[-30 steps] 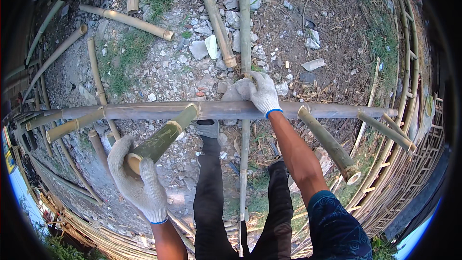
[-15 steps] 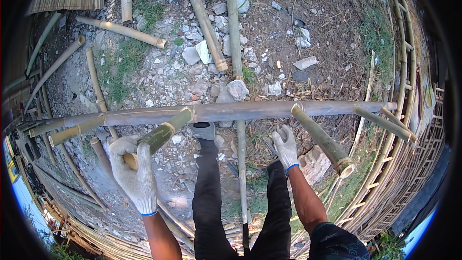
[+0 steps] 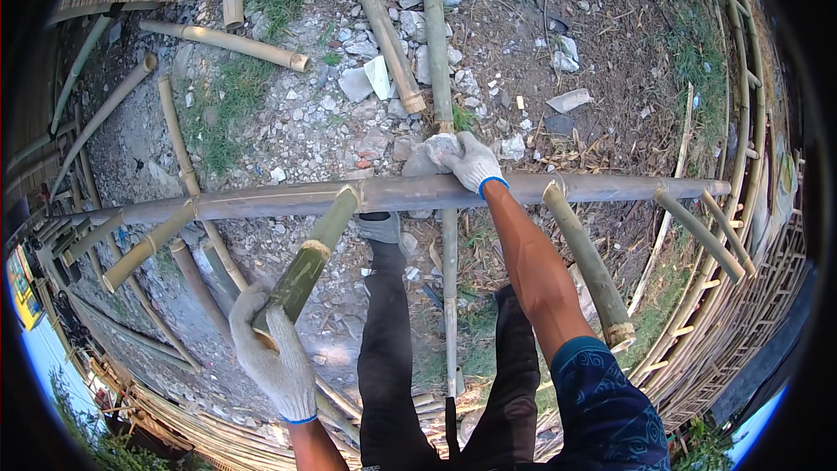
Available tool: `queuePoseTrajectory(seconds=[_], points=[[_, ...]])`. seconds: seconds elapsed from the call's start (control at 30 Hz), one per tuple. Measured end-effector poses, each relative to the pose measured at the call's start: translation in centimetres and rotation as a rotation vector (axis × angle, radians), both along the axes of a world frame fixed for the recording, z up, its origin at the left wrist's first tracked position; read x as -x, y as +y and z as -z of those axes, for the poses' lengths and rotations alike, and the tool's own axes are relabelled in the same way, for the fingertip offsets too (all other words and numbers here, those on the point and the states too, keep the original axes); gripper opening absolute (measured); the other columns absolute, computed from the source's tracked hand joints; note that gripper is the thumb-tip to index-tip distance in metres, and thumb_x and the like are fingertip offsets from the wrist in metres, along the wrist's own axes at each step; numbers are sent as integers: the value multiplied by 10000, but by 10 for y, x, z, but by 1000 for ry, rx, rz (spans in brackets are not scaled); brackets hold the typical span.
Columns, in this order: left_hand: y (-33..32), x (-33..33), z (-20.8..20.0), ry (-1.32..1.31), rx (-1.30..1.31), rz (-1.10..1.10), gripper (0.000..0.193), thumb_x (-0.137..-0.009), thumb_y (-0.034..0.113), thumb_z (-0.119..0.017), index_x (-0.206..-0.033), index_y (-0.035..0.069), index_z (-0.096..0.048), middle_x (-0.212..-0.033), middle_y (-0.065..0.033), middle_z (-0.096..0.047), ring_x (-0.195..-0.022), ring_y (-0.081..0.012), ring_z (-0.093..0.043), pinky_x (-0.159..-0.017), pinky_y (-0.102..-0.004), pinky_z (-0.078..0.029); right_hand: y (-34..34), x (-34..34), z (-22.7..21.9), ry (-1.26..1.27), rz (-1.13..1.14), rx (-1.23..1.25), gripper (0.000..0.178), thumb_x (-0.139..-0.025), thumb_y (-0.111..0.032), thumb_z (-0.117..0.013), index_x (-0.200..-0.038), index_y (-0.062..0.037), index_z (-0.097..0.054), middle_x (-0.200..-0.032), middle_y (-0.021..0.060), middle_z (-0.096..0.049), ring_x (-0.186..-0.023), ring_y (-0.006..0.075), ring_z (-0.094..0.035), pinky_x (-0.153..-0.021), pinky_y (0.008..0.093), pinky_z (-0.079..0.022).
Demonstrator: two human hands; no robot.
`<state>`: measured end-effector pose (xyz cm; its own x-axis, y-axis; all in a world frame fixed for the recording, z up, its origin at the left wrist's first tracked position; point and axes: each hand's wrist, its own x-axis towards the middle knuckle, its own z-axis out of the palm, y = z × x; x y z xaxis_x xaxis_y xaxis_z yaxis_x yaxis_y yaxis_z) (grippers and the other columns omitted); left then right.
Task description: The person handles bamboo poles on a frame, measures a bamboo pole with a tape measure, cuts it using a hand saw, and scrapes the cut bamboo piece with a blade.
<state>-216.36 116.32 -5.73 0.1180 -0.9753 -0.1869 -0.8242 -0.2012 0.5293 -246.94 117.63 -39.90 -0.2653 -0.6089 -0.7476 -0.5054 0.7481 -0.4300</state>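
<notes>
Bamboo peg, green, round, short-jointed [image 3: 301,279], is at the left hand [image 3: 281,368], which wraps its near end, fingers one side, thumb the other, narrow hold. Long axis slants away and rightward from that hand; far end meets the long brown-grey round bamboo pole [image 3: 410,193], which lies crosswise ahead of both hands. Left hand is the nearer, touching; right hand [image 3: 478,166] is well apart from the peg, off to its right, reaching across the pole. Right hand part-curled, fingertips against a pale grey rough stone [image 3: 442,149]; cannot tell if it grips or just rests.

Counts: hands two, both in off-white knitted gloves with blue cuff edges. Long crosswise pole, one. Stone under right fingertips, one. Pegs right of right hand, three: one thick grey-green bamboo peg [image 3: 590,262], two thinner green bamboo pegs [image 3: 700,235] farther right. Left of left hand, two clear tan-green bamboo pegs [image 3: 148,249]; others beyond blend together, no count.

Ahead of right hand: one straight green bamboo pole [image 3: 436,44], one grey-tan bamboo pole [image 3: 381,30] left of it. Ahead of left hand, far off: two tan bamboo lengths [image 3: 224,44]. Between the hands, nearer the body: two dark-trousered legs [image 3: 384,331], one slim grey-green bamboo pole [image 3: 450,279] between them.
</notes>
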Motion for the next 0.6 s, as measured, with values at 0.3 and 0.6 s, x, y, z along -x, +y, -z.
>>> queuePoseTrajectory(seconds=[0.3, 0.6], points=[[45, -14, 5, 40, -19, -49, 208, -1003, 50, -597, -1198, -24, -598, -1254, -167, -646, -1211, -282, -597, -1095, -414, -430, 0, -5, 1, 6, -212, 45, 527, -956, -428, -643, -1353, -105, -520, -1175, 283, -703, -1121, 476, -661, -958, 552, -510], [-1, 7, 7, 151, 21, -44, 185, -973, 54, -682, -1144, 15, -623, -1260, -155, -648, -1185, -268, -610, -1032, -395, -490, 4, -18, 19, 359, -509, 183, 444, -964, -411, -645, -1309, -140, -579, -1084, 210, -714, -1006, 380, -708, -805, 545, -548]])
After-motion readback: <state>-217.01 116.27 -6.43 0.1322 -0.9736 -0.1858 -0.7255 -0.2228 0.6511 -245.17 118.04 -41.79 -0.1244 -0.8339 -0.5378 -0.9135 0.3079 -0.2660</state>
